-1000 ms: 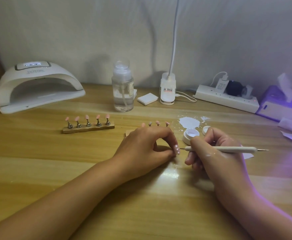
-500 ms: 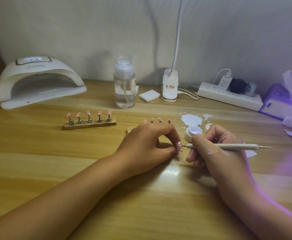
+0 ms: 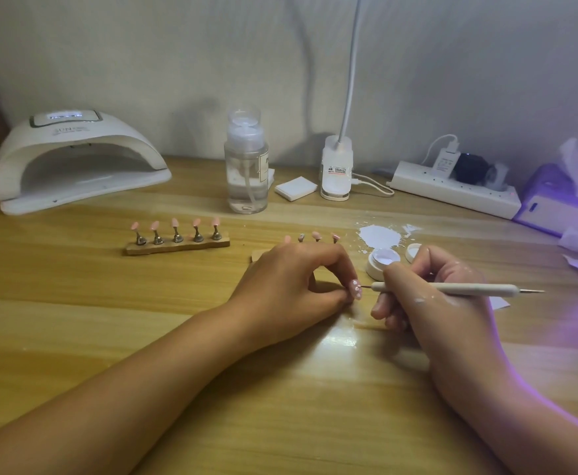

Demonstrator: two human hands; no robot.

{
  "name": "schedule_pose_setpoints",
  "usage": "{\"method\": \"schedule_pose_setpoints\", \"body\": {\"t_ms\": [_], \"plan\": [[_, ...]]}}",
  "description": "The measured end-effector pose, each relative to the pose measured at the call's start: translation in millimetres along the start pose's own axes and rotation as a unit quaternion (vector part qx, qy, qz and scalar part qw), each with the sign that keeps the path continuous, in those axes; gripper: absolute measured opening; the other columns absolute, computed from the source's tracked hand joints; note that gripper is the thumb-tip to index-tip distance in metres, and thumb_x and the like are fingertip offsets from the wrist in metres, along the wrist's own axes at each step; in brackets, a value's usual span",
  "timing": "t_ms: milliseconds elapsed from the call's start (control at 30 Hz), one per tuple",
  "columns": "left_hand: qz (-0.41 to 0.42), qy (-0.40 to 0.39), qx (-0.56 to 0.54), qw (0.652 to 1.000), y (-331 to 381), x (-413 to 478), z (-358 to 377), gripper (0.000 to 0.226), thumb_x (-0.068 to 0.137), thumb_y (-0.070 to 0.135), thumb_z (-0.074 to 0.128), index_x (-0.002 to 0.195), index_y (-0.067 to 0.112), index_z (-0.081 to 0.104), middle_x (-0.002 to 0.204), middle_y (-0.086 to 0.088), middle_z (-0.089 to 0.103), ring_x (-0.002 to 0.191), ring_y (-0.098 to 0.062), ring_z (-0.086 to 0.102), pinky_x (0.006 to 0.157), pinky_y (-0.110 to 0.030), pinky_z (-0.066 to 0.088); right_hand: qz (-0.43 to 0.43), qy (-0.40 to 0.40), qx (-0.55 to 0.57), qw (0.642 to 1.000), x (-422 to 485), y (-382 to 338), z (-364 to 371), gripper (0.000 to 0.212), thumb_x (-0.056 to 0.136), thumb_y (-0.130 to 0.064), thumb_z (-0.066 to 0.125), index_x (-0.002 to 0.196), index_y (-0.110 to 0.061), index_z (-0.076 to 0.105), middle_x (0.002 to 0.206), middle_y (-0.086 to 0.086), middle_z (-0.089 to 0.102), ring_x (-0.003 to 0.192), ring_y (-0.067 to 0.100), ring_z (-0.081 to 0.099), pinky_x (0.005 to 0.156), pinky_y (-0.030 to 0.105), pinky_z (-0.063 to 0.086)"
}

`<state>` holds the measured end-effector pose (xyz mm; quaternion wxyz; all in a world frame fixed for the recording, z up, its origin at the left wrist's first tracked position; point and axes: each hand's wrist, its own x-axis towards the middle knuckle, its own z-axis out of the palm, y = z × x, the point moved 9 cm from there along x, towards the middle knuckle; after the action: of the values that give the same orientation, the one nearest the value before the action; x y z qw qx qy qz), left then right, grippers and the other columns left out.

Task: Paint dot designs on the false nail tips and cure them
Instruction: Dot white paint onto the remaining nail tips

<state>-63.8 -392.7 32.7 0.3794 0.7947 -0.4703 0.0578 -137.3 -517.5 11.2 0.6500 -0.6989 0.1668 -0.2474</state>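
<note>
Nail tip [image 3: 355,290], pinched by the left hand [image 3: 291,286], meets the dotting tool [image 3: 452,288] gripped in the right hand [image 3: 435,303].

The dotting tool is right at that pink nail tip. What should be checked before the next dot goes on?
1. Nail tip held steady: the left hand pinches it between thumb and forefinger. Ok.
2. Dotting tool gripped: the right hand holds it like a pen, point at the nail. Ok.
3. Paint on the tool's point: too small to see. Cannot tell.
4. Paint pot open and close by, lid beside it. Ok.
5. No mess: spilled paint lies behind the pot. Not ok.
6. Curing lamp powered: its display is lit. Ok.
</note>
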Motion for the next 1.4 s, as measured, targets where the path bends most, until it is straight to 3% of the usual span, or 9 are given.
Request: {"method": "schedule_pose_setpoints", "body": {"t_ms": [100, 200, 333, 500, 600, 700, 833, 967, 1400], "plan": [[-0.008, -0.004, 0.000, 1.000, -2, 1, 1, 0.019, 0.080, 0.022, 0.075, 0.077, 0.038, 0.063, 0.062, 0.049, 0.048, 0.063, 0.011, 0.048, 0.076, -0.025, 0.032, -0.001, 0.010, 0.017, 1.000, -1, -1, -1, 0.040, 0.082, -0.007, 0.066, 0.049, -0.025, 0.052, 0.048, 0.012, 0.061, 0.037, 0.010, 0.046, 0.038, 0.017, 0.037], [-0.017, -0.005, 0.000, 1.000, -4, 1, 2, 0.019, 0.080, 0.025, 0.075, 0.077, 0.040, 0.062, 0.063, 0.050, 0.048, 0.060, 0.002, 0.048, 0.073, -0.026, 0.032, -0.006, 0.012, 0.031, 0.999, -3, -5, -2, 0.028, 0.070, -0.016, 0.062, 0.048, -0.023, 0.047, 0.044, 0.010, 0.057, 0.035, 0.008, 0.043, 0.037, 0.015, 0.035], [-0.027, -0.006, -0.014, 1.000, -8, 0, 3, 0.021, 0.081, 0.022, 0.074, 0.077, 0.039, 0.062, 0.062, 0.048, 0.050, 0.062, 0.011, 0.049, 0.080, -0.025, 0.030, -0.028, 0.021, 0.073, 0.997, -3, -8, -6, 0.034, 0.084, 0.000, 0.058, 0.059, -0.014, 0.039, 0.039, 0.007, 0.051, 0.034, 0.008, 0.038, 0.037, 0.014, 0.033], [-0.033, -0.002, -0.021, 0.999, -10, 0, 3, 0.024, 0.082, 0.021, 0.074, 0.077, 0.039, 0.060, 0.065, 0.044, 0.054, 0.090, 0.006, 0.046, 0.086, -0.031, 0.034, -0.052, 0.011, 0.095, 0.994, -4, -13, -6, 0.034, 0.085, 0.005, 0.052, 0.060, -0.012, 0.037, 0.039, 0.007, 0.047, 0.036, 0.010, 0.037, 0.037, 0.015, 0.032], [-0.036, 0.015, -0.047, 0.998, -10, 0, 1, 0.007, 0.078, 0.031, 0.069, 0.079, 0.033, 0.062, 0.081, 0.030, 0.065, 0.062, 0.004, 0.053, 0.077, -0.031, 0.040, -0.043, 0.004, 0.097, 0.994, -4, -12, -5, 0.037, 0.084, 0.005, 0.053, 0.056, -0.016, 0.039, 0.039, 0.008, 0.047, 0.036, 0.011, 0.037, 0.037, 0.015, 0.032], [-0.038, 0.022, -0.043, 0.998, -9, 1, -1, 0.011, 0.074, 0.041, 0.061, 0.081, 0.033, 0.063, 0.087, 0.024, 0.066, 0.057, -0.002, 0.052, 0.068, -0.032, 0.044, -0.031, 0.004, 0.065, 0.997, -4, -8, -4, 0.042, 0.085, 0.001, 0.059, 0.052, -0.021, 0.043, 0.042, 0.011, 0.053, 0.036, 0.010, 0.041, 0.037, 0.015, 0.034], [-0.038, 0.010, -0.031, 0.999, -7, 0, 0, 0.017, 0.079, 0.027, 0.072, 0.078, 0.040, 0.062, 0.076, 0.037, 0.061, 0.067, 0.011, 0.051, 0.081, -0.035, 0.040, -0.011, 0.004, 0.032, 0.999, -2, -3, -4, 0.043, 0.085, -0.004, 0.065, 0.051, -0.020, 0.046, 0.047, 0.015, 0.059, 0.037, 0.012, 0.045, 0.038, 0.016, 0.037], [-0.057, -0.007, -0.012, 0.998, -8, -1, 3, 0.033, 0.081, 0.020, 0.075, 0.073, 0.044, 0.054, 0.058, 0.046, 0.049, 0.062, 0.024, 0.046, 0.113, -0.049, 0.028, 0.002, -0.008, 0.010, 1.000, -1, 0, -1, 0.041, 0.082, -0.005, 0.064, 0.049, -0.023, 0.048, 0.051, 0.016, 0.064, 0.036, 0.011, 0.047, 0.037, 0.017, 0.037], [-0.060, -0.018, -0.018, 0.998, -8, 1, 3, 0.030, 0.082, 0.023, 0.075, 0.074, 0.043, 0.056, 0.058, 0.046, 0.049, 0.062, 0.025, 0.045, 0.111, -0.051, 0.029, -0.003, -0.003, -0.008, 1.000, 2, 2, -1, 0.038, 0.082, -0.008, 0.065, 0.051, -0.025, 0.050, 0.052, 0.014, 0.065, 0.038, 0.012, 0.050, 0.039, 0.018, 0.038]]}}
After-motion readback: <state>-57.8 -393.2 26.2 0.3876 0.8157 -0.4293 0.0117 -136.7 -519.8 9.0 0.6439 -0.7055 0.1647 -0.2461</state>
